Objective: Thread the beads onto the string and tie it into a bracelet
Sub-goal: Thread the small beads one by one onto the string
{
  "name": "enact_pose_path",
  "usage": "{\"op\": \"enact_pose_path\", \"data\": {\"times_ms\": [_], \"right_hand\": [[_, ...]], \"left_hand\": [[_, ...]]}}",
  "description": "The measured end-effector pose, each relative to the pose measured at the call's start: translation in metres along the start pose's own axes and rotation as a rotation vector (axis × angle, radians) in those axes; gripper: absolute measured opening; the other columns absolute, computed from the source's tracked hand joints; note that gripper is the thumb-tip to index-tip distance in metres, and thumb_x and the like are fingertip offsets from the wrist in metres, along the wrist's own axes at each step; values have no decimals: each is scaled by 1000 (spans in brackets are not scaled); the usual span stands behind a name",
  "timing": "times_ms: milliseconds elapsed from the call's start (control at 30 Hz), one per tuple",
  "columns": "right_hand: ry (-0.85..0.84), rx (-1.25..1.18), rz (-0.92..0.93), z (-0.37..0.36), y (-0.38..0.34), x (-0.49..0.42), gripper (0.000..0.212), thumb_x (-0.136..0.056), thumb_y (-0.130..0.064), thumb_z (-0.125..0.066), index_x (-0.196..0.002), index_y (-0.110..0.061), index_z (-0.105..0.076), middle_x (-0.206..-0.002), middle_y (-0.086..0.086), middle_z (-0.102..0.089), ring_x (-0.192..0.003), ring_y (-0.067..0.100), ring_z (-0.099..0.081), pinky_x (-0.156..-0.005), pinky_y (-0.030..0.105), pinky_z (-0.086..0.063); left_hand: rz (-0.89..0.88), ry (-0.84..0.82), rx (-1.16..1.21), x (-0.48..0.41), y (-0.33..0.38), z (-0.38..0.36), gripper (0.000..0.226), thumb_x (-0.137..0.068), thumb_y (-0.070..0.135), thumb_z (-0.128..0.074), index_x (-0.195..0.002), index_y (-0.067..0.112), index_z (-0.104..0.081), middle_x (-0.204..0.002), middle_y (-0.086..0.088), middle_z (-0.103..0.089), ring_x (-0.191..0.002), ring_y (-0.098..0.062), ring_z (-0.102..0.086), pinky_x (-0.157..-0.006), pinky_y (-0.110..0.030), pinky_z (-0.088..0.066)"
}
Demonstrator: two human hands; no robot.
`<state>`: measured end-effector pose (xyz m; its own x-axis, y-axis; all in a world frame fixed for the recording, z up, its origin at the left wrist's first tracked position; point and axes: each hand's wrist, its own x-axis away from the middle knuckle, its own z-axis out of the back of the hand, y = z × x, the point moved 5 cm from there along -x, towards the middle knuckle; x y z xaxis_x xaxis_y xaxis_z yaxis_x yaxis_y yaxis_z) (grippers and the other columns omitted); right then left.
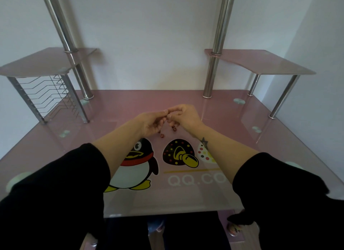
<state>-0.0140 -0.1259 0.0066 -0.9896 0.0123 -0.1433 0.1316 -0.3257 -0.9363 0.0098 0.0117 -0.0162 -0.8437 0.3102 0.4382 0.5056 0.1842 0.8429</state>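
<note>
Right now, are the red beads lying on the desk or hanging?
Apparently hanging: beads sit just under the left hand and right hand, pinched together above the desk; string unseen.

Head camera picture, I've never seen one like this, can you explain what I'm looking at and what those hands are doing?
There is no machine here. A camera worn on a person's head looks down at their own two hands. The left hand and right hand meet above a pink glass desk printed with a cartoon penguin. Each grip pinches small dark red beads where the fingertips touch, and a few more show just below. The string is too thin to see.
</note>
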Motion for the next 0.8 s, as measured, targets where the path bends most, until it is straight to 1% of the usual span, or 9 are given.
{"op": "enact_pose_path", "data": {"times_ms": [133,200,300,367,433,533,600,667,800], "right_hand": [[14,24,-12,1,3,0,15,-87,-4,-67,-101,0,-67,-68,6,-69,-51,8,-64,-49,17,-49],[30,58,-17,3,6,-1,11,-86,-8,-70,-96,-5,-68,-70,6,-70,-51,8,-63,-49,16,-48],[19,119,-22,5,9,-2,14,-82,-13,-75,-95,-9,-71,-83,7,-72,-57,5,-63,-55,17,-51],[-18,116,-32,4,10,-2,17,-81,-11,-75,-98,-7,-71,-90,10,-72,-56,0,-63,-53,16,-50],[-29,93,-47,3,9,-1,20,-83,-6,-71,-103,-6,-67,-93,11,-70,-48,-1,-59,-48,15,-47],[-30,64,-70,0,4,-1,22,-89,2,-57,-107,-10,-62,-101,11,-68,-44,7,-57,-42,17,-44],[-53,14,-91,-4,0,-1,26,-90,5,-50,-110,-9,-60,-100,11,-69,-48,14,-58,-45,25,-47],[-96,-46,-117,-9,-3,1,29,-91,1,-49,-118,-7,-58,-97,14,-70,-51,17,-60,-49,30,-49],[-147,-179,-180,-16,-6,4,28,-92,0,-50,-119,-3,-57,-84,16,-69,-49,16,-62,-44,24,-48]], "left_hand": [[-29,33,-16,-1,1,1,8,-86,14,-68,-81,7,-68,-58,0,-65,-46,-3,-55,-44,-11,-46],[-64,66,-21,-1,5,4,9,-87,14,-68,-83,6,-68,-65,-2,-66,-51,-6,-57,-46,-12,-48],[-117,99,40,-1,11,8,10,-88,14,-66,-89,4,-66,-78,-8,-69,-64,-12,-65,-53,-17,-53],[-126,87,70,1,14,6,11,-90,14,-65,-91,2,-66,-78,-9,-70,-62,-13,-68,-53,-19,-54],[-126,68,74,3,15,4,12,-90,13,-64,-92,1,-65,-76,-9,-70,-59,-13,-68,-53,-19,-54],[-131,56,44,6,16,0,10,-89,12,-64,-91,2,-66,-74,-8,-71,-62,-13,-68,-55,-19,-55],[-137,59,10,8,17,-1,11,-89,13,-65,-92,3,-67,-76,-7,-71,-65,-12,-67,-57,-19,-56],[-143,61,-15,9,17,-1,13,-89,14,-65,-95,3,-68,-79,-6,-71,-65,-11,-67,-58,-18,-56],[-147,75,-40,11,18,0,10,-89,12,-65,-92,4,-68,-75,-5,-71,-61,-10,-66,-53,-17,-54]]}}
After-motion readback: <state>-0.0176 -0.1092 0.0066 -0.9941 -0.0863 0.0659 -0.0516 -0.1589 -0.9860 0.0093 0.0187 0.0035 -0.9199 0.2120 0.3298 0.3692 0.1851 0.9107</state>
